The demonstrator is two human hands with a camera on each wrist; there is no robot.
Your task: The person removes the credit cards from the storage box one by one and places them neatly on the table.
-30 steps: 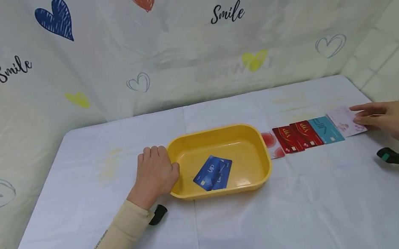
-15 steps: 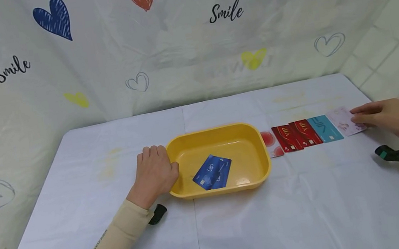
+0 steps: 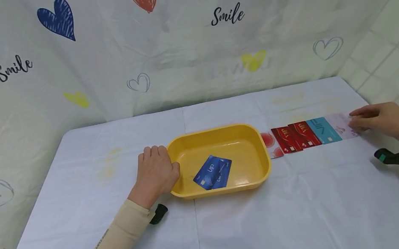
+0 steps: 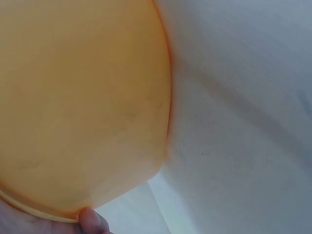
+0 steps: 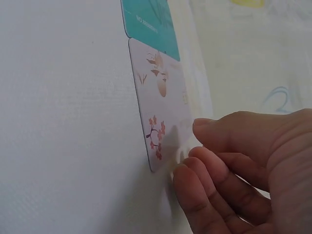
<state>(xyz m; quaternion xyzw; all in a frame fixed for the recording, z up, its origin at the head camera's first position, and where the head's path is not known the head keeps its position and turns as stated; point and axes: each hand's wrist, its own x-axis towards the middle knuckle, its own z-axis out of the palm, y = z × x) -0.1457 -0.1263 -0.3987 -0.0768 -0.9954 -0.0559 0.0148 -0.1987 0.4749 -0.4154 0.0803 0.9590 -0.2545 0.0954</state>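
My left hand [image 3: 155,170] grips the left rim of a yellow plastic tray [image 3: 223,191]. In the left wrist view the tray's outer wall [image 4: 87,97] fills the left side, with a thumb tip at its edge. Two overlapping blue VIP cards [image 3: 210,173] lie in the tray. My right hand [image 3: 390,119] is at the right edge of a pale floral card [image 3: 339,125]. In the right wrist view this floral card [image 5: 163,112] lies against the teal card [image 5: 148,22]; fingertips sit by its edge, with a gap between thumb and fingers.
Left of the floral card run a teal card [image 3: 324,129], two red cards [image 3: 287,139] and a white-red card [image 3: 272,146] partly hidden behind the tray rim. A white cloth covers the table [image 3: 276,225]. A heart-printed curtain [image 3: 179,41] hangs at the back.
The floral card has shifted left and turned into line with the teal card, lying flatter. My right hand has moved slightly left with it. The left hand and tray stay put.
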